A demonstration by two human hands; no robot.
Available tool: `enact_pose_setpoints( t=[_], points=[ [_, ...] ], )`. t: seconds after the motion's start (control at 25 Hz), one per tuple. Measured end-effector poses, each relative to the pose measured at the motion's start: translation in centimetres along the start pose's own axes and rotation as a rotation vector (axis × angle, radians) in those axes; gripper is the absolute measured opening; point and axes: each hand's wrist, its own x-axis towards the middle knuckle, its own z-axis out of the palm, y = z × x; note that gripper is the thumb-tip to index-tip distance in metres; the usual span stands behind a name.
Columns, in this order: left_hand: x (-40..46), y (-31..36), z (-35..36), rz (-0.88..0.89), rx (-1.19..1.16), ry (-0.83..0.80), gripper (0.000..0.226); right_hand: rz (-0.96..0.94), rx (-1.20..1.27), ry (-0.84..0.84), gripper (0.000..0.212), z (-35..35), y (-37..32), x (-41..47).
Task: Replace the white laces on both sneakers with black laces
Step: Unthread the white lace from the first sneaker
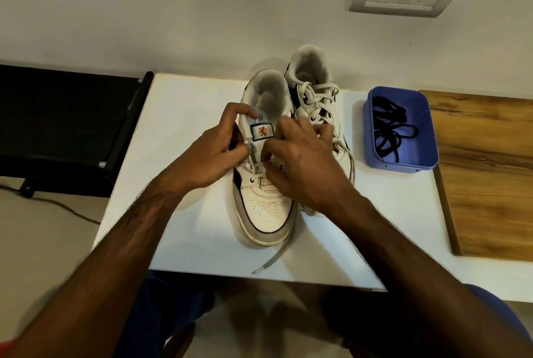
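Unlacing the near sneaker (264,184). The left hand (213,152) pinches the tongue edge while the right hand (300,161) curls onto the white lace (274,256) at the eyelets; drawing each crossing out evenly should avoid snagging. The black laces (389,132) wait in the blue tray (424,155), well right of both hands, beyond the second sneaker (314,92).

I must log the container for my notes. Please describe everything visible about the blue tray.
The blue tray is a shallow rectangular tub with rounded corners; it looks like plastic. It stands flat on the white table, right of the sneakers and beside a wooden board. Inside lie loosely coiled black laces. Neither hand touches it.
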Motion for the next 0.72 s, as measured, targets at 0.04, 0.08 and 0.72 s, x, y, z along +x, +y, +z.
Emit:
enact_pose_setpoints(
  t=[0.04, 0.08, 0.72],
  points=[
    [0.0, 0.0, -0.1, -0.001, -0.001, -0.005, 0.052, 0.006, 0.005, 0.014, 0.015, -0.6, 0.4, 0.0],
    [0.0, -0.1, -0.1, 0.001, -0.004, -0.011, 0.052, 0.019, 0.012, 0.043, 0.017, -1.2, 0.8, 0.0],
    [0.1, -0.1, -0.1, 0.005, 0.008, -0.007, 0.052, 0.025, 0.015, 0.122, 0.014, -1.3, 1.3, 0.0]
  ],
)
